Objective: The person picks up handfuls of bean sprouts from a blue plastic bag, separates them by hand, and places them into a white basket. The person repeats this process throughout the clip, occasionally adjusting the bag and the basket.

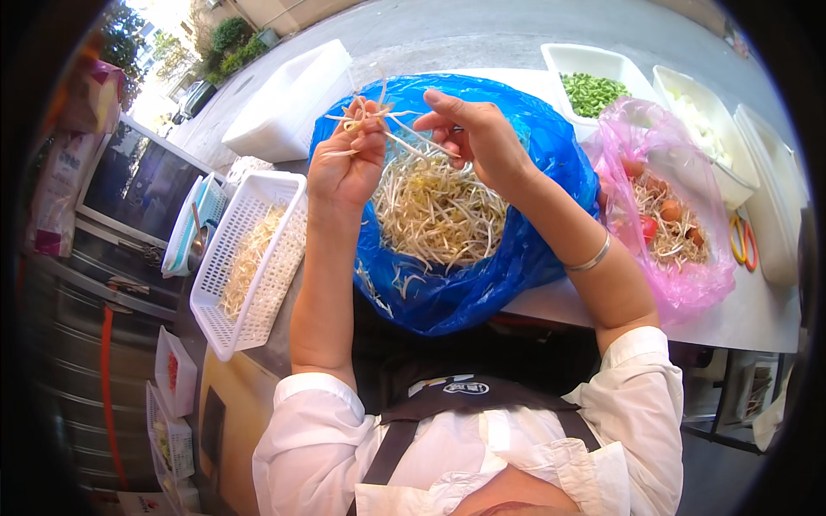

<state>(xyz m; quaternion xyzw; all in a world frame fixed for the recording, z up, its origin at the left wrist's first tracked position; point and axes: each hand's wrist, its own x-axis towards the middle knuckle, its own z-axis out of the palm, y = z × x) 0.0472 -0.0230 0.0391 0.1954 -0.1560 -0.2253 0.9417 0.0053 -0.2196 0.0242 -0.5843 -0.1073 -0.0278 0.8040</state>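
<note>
Above a blue plastic bag (548,251), my left hand (352,161) grips a small bunch of bean sprouts (361,119) between thumb and fingers. Across from it is my right hand (474,135), thumb raised and fingers partly curled. Long sprouts stretch from the bunch to its fingertips; whether those fingers pinch one cannot be made out. Inside the bag lies a large heap of bean sprouts (439,213), and a few stray pieces cling to the bag's near folds. To the left, a white perforated basket (271,316) holds more bean sprouts (251,258).
At right, a pink plastic bag (694,290) contains sprout scraps, eggshells and something red. Scissors (743,242) lie beside it. Behind are a tub of chopped green vegetable (594,93) and a tub of white pieces (700,129). Stacked white containers (287,103) stand back left.
</note>
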